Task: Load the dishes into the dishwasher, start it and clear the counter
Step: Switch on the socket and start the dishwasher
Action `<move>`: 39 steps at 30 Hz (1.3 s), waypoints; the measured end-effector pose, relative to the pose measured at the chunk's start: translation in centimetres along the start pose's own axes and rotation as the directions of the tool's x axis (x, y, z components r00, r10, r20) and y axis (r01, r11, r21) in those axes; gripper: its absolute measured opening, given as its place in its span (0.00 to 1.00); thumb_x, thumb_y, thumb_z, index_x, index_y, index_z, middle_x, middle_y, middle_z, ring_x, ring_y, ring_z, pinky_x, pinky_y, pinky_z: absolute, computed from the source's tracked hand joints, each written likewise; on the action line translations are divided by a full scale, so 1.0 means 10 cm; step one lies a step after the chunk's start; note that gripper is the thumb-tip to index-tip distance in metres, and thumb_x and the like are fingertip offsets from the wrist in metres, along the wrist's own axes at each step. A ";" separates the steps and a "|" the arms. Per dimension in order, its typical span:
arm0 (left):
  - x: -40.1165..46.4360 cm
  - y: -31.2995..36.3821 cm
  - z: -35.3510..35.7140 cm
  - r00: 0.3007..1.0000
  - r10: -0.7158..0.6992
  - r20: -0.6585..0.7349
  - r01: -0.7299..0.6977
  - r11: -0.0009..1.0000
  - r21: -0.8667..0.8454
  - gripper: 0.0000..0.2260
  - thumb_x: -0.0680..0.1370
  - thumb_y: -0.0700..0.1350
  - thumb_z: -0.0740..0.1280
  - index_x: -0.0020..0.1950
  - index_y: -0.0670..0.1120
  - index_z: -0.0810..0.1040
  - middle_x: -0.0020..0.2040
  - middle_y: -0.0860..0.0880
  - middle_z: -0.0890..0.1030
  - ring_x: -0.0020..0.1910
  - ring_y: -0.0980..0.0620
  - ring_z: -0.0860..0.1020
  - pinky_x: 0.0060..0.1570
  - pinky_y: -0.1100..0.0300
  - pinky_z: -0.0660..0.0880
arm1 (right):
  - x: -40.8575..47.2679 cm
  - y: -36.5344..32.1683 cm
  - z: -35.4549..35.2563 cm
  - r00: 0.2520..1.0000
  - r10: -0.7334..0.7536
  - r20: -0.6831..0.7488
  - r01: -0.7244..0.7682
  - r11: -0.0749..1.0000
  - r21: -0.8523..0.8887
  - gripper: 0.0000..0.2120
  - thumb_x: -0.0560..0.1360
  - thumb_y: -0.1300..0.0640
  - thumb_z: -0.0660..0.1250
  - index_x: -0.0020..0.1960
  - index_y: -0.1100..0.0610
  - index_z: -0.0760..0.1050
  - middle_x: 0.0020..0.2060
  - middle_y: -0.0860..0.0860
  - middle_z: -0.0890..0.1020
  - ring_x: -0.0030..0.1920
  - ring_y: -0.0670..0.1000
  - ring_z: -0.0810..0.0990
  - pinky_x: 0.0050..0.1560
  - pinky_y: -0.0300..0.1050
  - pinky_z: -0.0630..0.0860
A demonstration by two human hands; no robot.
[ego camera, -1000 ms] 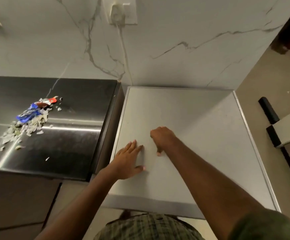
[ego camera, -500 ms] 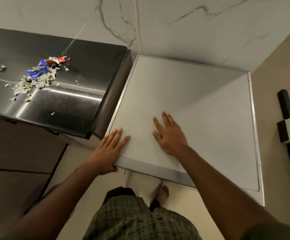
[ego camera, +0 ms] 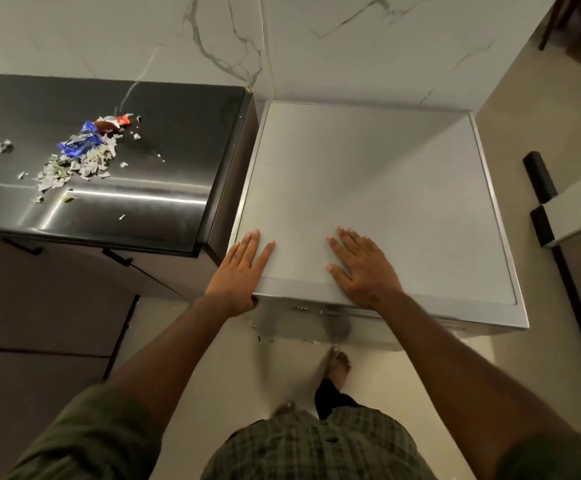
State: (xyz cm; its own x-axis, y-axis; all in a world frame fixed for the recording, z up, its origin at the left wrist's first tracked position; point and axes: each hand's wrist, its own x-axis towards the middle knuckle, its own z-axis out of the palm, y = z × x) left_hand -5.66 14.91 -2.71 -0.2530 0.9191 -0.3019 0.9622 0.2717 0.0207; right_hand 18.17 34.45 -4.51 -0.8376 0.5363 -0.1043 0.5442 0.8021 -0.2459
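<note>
Both hands lay flat, fingers straight, holding nothing: left hand over the dishwasher top's front-left corner, right hand at its front edge; bare top stretched beyond.

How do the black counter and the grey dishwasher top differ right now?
The black counter is dark and glossy, with light streaks; the dishwasher top is pale grey and matte. The counter carries torn wrappers and scraps; the dishwasher top carries only the left hand and right hand, lying flat at its front edge. Both are flat and back onto the marble wall.
</note>
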 end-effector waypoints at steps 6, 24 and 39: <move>-0.02 -0.07 0.08 0.995 0.076 -0.064 -0.070 0.994 0.088 0.63 0.70 0.54 0.80 0.83 0.48 0.31 0.84 0.40 0.34 0.83 0.42 0.34 0.83 0.46 0.41 | -0.20 0.07 0.04 0.999 0.000 -0.053 -0.001 1.000 -0.007 0.32 0.83 0.35 0.50 0.84 0.46 0.56 0.84 0.49 0.54 0.83 0.51 0.52 0.82 0.51 0.51; -0.01 -0.11 0.19 0.987 0.103 -0.127 -0.097 0.994 0.056 0.62 0.69 0.69 0.75 0.85 0.49 0.36 0.85 0.44 0.37 0.84 0.45 0.37 0.83 0.46 0.44 | -0.51 0.02 0.09 0.999 0.005 -0.054 -0.013 0.991 -0.135 0.34 0.84 0.34 0.49 0.85 0.46 0.48 0.84 0.48 0.48 0.84 0.49 0.47 0.83 0.53 0.48; 0.27 0.13 0.14 0.943 0.121 -0.309 -0.159 0.982 -0.103 0.39 0.80 0.73 0.51 0.84 0.50 0.53 0.86 0.47 0.51 0.85 0.49 0.48 0.83 0.47 0.49 | -0.50 0.04 0.14 0.998 0.019 -0.054 -0.027 0.986 -0.167 0.34 0.84 0.33 0.46 0.85 0.46 0.45 0.84 0.48 0.47 0.84 0.49 0.45 0.83 0.54 0.50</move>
State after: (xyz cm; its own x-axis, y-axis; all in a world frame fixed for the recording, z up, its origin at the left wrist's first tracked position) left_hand -4.92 17.33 -4.83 -0.1538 0.9880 0.0123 0.9746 0.1496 0.1667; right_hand 22.51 31.69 -5.38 -0.8234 0.5646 -0.0565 0.5674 0.8196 -0.0789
